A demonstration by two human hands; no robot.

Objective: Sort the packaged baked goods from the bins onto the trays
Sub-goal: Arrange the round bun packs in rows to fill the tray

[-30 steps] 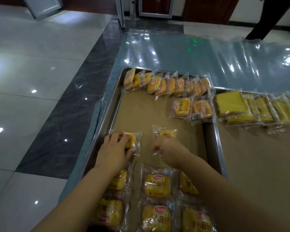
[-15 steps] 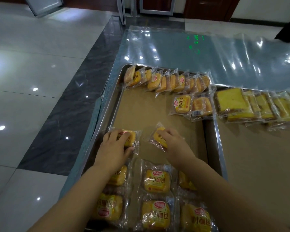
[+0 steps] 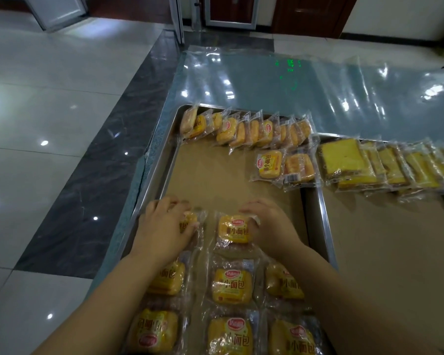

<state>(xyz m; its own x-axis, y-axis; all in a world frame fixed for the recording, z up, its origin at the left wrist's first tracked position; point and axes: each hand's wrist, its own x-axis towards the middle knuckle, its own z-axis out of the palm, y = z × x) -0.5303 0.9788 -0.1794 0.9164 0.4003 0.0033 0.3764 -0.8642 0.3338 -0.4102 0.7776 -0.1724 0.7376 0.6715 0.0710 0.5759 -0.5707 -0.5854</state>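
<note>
- While both hands work at the near half of the left tray (image 3: 156,172), nothing is lifted; every pack lies flat on the brown paper lining (image 3: 215,175).
- Left hand (image 3: 164,226): palm down, fingers curled over the left bun pack (image 3: 191,219), gripping it. Pack sits against the tray's left side and is mostly hidden under the hand.
- Right hand (image 3: 269,226): fingers curled round the right and far edges of the right bun pack (image 3: 233,229), holding it label up at tray centre.
- The two held packs lie side by side, a narrow strip of paper between them.
- Near packs (image 3: 232,285): labelled buns in three columns at the tray's near end, just behind the held pair, partly under the forearms.
- Far row (image 3: 246,129): bun packs standing on edge, overlapped, along the tray's far rim.
- Two loose packs (image 3: 269,163) lie flat at the tray's far right corner, just in front of that row.
- Right tray (image 3: 382,239) butts against the left tray's right rim; sliced cake packs (image 3: 369,165) overlap along its far edge.
- Table film (image 3: 292,80): clear glossy sheet beyond the tray's far rim.
- Tiled floor (image 3: 49,124) lies left of the tray.
</note>
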